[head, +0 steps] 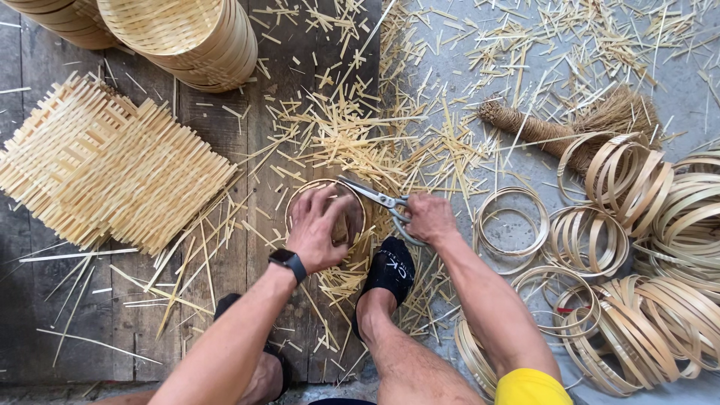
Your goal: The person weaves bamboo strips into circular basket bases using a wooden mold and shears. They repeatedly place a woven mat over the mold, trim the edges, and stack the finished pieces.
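No packages, labels or signs were on show anywhere on the floor. The only screen was the small dark face of the smartwatch [288, 259], rectangular with rounded corners, strapped on the left wrist and turned up toward the camera, blank and black.

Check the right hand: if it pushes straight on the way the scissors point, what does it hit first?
The right hand holds scissors pointing up and left. Their tips already sit at the rim of the small round basket under the left hand, so the basket rim likely comes first, then loose bamboo scraps. Depth is unclear.
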